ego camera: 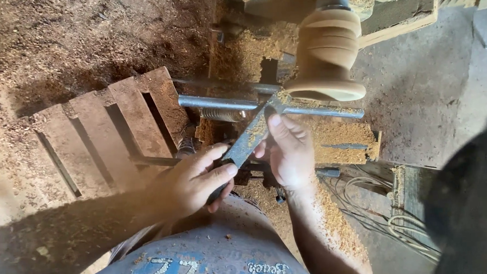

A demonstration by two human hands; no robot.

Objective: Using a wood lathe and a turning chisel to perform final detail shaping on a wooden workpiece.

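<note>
Head view — chisel [249, 139] at workpiece [328, 54] edge

A woodturning workshop: lathe-mounted wooden piece [328, 49], sawdust [83, 40] everywhere, wooden pallet [110, 133].

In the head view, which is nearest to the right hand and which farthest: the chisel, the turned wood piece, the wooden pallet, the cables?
From the right hand:
1. Chisel: touching, under its fingers, which press the blade.
2. Turned wood piece: just above the hand, on the lathe.
3. Cables: lower right, on the floor.
4. Wooden pallet: far left, beyond the left hand.
</note>
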